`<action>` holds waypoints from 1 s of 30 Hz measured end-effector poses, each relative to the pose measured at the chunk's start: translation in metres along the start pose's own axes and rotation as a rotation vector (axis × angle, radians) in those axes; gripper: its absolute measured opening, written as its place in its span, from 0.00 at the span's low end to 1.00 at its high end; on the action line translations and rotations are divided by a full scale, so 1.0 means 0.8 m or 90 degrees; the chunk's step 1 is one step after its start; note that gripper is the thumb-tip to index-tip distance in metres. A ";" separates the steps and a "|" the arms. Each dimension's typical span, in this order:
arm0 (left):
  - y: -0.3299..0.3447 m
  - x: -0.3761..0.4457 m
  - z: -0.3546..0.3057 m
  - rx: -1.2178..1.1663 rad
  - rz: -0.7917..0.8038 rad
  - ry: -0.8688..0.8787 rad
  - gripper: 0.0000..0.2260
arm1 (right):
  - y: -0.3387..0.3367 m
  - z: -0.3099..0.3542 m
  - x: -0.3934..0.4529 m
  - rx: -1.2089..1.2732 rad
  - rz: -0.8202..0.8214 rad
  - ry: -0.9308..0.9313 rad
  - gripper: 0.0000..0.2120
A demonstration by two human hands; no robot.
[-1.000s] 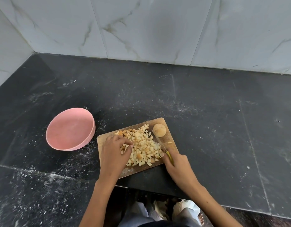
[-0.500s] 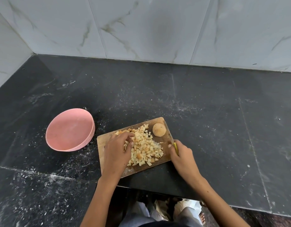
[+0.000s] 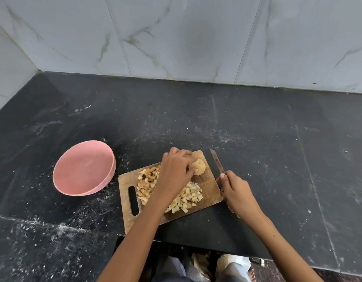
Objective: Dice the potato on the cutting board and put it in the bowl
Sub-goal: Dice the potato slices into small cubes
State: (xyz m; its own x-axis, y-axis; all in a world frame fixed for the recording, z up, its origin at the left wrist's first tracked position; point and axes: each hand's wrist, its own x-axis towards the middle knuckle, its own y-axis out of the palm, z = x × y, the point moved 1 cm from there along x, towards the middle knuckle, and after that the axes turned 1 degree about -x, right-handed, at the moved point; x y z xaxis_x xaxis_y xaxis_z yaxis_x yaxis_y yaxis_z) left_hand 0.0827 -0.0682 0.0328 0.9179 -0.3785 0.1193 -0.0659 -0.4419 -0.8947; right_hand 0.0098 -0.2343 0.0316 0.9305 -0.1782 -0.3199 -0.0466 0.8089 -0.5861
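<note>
Head view: the black counter [image 3: 257, 139] fills most of the frame, backed by a marble-tiled wall [image 3: 196, 37] that turns a corner at far left. On it, well apart from the wall, sit a pink bowl [image 3: 106, 159] with nothing in it and, just beside it to the right, a wooden cutting board [image 3: 208, 184] close to the counter's near edge. A heap of diced potato [image 3: 188, 197] covers the middle of the board. At the board's far corner lies the uncut potato piece [image 3: 199, 166], which the left hand [image 3: 176, 169] reaches across the dice to take, its grip closing round the piece with fingertips on it. The right hand [image 3: 235, 192] has its grip clenched on a knife [image 3: 216, 161], the blade held just off the board's right edge, pointing away.

Dicing looks nearly done; this last piece seems to be the step in hand. The next move probably calls for drawing it to bare wood and bringing the blade back over.

Bare room on the board is scarce, so dice could spill off its near edge. The counter to the right lies open for the knife arm.
</note>
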 end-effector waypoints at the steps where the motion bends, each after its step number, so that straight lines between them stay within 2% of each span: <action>1: 0.005 0.006 -0.003 0.024 0.020 0.016 0.16 | 0.001 0.000 0.001 -0.033 0.001 -0.002 0.16; 5: 0.020 0.018 -0.008 0.100 0.062 0.052 0.16 | 0.006 0.004 0.003 -0.146 -0.002 -0.016 0.16; 10: 0.025 0.014 -0.008 0.077 0.000 0.012 0.14 | 0.016 0.009 0.004 -0.223 0.037 -0.010 0.15; 14: 0.032 0.007 -0.012 0.120 -0.026 0.003 0.09 | 0.020 0.016 0.005 -0.276 0.053 0.004 0.14; 20: 0.035 0.006 -0.015 0.161 -0.046 -0.017 0.08 | 0.024 0.036 0.009 -0.394 0.083 0.051 0.06; 30: 0.038 0.007 -0.016 0.183 -0.044 -0.018 0.08 | 0.018 0.014 -0.019 -0.418 0.134 0.077 0.03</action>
State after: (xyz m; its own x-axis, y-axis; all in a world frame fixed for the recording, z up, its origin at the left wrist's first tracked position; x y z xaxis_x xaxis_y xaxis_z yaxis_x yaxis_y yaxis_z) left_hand 0.0807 -0.0941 0.0116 0.9274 -0.3304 0.1753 0.1065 -0.2161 -0.9706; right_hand -0.0010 -0.2138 0.0360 0.8326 -0.1463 -0.5342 -0.4666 0.3345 -0.8188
